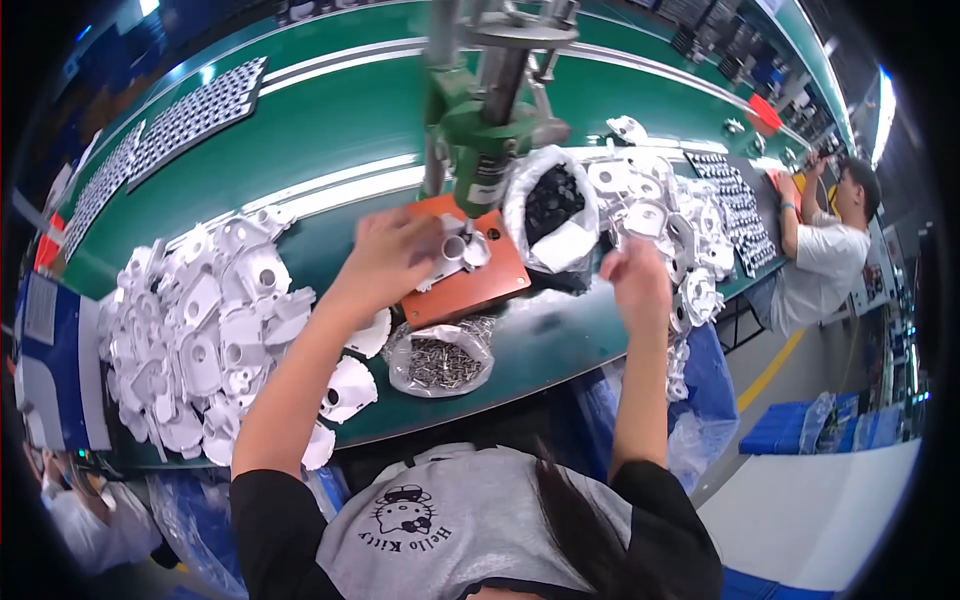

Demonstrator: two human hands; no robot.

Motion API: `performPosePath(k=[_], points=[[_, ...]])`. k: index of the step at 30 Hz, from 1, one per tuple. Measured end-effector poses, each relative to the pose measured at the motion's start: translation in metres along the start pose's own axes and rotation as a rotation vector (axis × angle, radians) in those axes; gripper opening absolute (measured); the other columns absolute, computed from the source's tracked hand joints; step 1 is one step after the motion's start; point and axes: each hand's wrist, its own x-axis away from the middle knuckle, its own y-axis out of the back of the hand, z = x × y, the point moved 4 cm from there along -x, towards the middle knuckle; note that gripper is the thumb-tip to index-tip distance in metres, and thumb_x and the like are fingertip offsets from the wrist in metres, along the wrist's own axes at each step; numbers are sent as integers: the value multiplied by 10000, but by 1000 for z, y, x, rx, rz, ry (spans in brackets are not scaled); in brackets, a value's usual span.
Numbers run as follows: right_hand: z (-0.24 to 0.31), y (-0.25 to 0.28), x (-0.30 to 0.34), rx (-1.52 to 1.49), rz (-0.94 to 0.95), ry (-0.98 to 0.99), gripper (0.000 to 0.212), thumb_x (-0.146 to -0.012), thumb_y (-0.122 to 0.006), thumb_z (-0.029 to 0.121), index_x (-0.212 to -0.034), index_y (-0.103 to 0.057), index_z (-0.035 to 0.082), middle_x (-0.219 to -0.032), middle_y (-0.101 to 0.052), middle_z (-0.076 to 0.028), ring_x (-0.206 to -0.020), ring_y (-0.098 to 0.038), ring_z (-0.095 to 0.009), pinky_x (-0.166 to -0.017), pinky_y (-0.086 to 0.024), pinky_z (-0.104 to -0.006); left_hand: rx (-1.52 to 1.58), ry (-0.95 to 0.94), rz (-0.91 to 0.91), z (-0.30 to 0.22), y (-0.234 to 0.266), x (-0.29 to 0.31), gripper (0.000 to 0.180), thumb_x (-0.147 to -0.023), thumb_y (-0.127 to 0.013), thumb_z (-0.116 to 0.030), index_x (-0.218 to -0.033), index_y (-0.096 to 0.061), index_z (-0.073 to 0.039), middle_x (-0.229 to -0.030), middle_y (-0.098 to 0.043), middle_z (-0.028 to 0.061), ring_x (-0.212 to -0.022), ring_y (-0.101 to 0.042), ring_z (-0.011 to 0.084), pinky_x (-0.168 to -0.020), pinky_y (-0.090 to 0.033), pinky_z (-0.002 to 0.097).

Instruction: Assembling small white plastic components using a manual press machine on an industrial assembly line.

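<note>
A white plastic part with a round collar lies on an orange fixture block, beneath the tip of a green press-like machine. My left hand reaches over the block's left side, its fingers closed on the near edge of that part. To the right, my right hand is raised in front of the right-hand heap of white parts. Its fingers are curled together and slightly blurred; whatever is between them cannot be made out. A clear bag of small metal screws sits just in front of the block.
A bag of small black pieces stands right of the machine. At the left is a large pile of white parts. Filled trays lie on the green bench's far left. A co-worker is at the right; blue plastic bags hang below the edge.
</note>
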Motion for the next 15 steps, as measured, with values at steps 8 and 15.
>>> performPosePath(k=[8,15], points=[[38,120,146,471,-635,132,177,-906,-502,86,-1021,-570,-30,-801,-617,-102,-718,-577,-150,-679,-457,-249,268,563,-411,92,31,-9,257,-893,-560,-219,-1092,-588,-58,-908,-602,82,-839,-541,176,-772,-437,287],[68,153,92,1581,-652,473,335,-811,-643,119,-1120,-575,10,-1192,-529,-133,-1107,-501,-269,-962,-384,-352,182,440,-477,97,42,15,532,-823,-649,-233,-1278,-455,-38,-1080,-553,178,-1001,-544,263,-863,-432,338]])
